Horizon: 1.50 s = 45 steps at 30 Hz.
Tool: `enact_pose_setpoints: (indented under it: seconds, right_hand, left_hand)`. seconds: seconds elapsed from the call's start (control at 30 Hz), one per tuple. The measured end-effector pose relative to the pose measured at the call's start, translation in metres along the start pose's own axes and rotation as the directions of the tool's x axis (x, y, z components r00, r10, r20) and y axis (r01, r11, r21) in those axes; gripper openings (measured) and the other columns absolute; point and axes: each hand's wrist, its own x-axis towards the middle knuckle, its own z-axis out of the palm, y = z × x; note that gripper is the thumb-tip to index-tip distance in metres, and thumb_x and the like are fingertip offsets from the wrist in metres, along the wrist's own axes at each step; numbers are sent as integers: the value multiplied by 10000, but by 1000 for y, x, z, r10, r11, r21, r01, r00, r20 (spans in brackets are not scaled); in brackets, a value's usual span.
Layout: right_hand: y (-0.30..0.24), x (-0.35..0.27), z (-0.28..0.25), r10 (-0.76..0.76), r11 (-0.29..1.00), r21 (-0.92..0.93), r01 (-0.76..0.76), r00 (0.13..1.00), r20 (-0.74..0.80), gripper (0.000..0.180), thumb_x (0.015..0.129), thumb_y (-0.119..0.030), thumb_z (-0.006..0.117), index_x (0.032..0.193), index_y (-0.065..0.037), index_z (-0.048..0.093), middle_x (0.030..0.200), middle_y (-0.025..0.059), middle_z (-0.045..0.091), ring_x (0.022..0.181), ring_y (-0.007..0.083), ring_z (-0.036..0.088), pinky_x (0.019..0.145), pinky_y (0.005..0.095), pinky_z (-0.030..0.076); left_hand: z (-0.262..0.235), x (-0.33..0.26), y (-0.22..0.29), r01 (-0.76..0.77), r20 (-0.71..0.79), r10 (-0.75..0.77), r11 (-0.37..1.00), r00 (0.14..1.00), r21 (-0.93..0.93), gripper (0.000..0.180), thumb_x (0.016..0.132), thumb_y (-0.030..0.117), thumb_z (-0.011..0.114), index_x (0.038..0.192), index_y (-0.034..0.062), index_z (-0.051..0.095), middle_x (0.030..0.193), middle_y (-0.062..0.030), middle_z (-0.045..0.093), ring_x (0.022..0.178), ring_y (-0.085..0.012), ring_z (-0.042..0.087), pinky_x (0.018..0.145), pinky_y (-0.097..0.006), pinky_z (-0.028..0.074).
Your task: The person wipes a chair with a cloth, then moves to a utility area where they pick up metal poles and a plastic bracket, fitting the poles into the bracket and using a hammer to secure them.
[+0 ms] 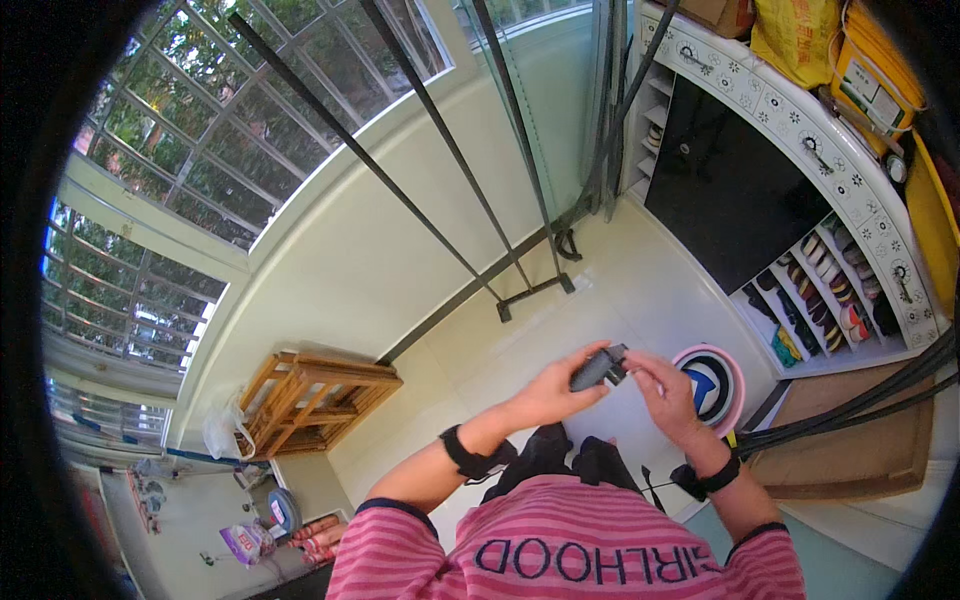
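Floor (430,385) well below. Left hand (555,393), nearer, gripping grey device (590,371) in mid-air. Right hand (666,395) just right, fingers bent at its far end; pinch uncertain. Long axis slants forward-right.

dark lettering (607,563) on shirt (590,510), print (797,38) on yellow bag (785,50)

Torso: pink darker-striped short-sleeved top (560,510), dark block lettering (603,562)
Sleeves: dark edging (757,531)
Left wrist: black strap (462,455)
Right wrist: black band (722,475), boxy module (688,482)
Legs: black trousers (540,455)
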Motion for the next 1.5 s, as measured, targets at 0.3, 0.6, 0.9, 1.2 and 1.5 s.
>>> enact_pose_setpoints:
  seconds: [0.3,0.6,0.9,1.2,1.5]
  right_hand:
    - [-79,110,-33,-28,913,-333,236,851,524,537,758,-233,677,1217,-28,489,1157,154,554,1058,264,535,941,331,386]
    - [-121,185,-17,263,940,-148,-308,373,890,365,856,-159,597,1164,16,508,1014,49,603,935,116,543,845,266,435]
    - [-174,227,-16,285,954,-196,-229,478,831,419,882,-183,574,1252,-22,464,927,36,626,821,91,570,776,255,466]
    - [-229,285,-33,173,985,-158,-75,537,826,410,892,-166,559,1259,-9,462,925,20,601,778,74,559,735,235,473]
    - [-264,355,-85,-119,975,-29,221,628,769,495,818,-171,641,1267,-45,474,1059,73,605,948,107,550,853,247,437]
  left_hand:
    - [-145,-49,64,-116,187,178,947,966,-300,683,781,180,654,1353,0,326,846,-45,580,746,-106,565,709,-247,441]
    - [-245,-77,76,-246,166,341,874,925,-419,698,749,151,653,1346,-17,333,888,-108,596,729,-162,585,667,-280,460]
    - [-290,-80,65,-238,-48,249,824,967,-514,911,655,425,706,1334,-43,319,1027,-196,569,881,-251,603,760,-350,494]
    - [-303,-72,95,-383,-358,260,861,897,-335,835,770,652,510,1255,-22,419,895,-156,604,709,-207,604,655,-318,489]
    - [-305,-41,141,-602,-617,340,748,710,-280,672,847,617,378,1325,147,337,771,-115,572,547,-213,540,511,-300,441]
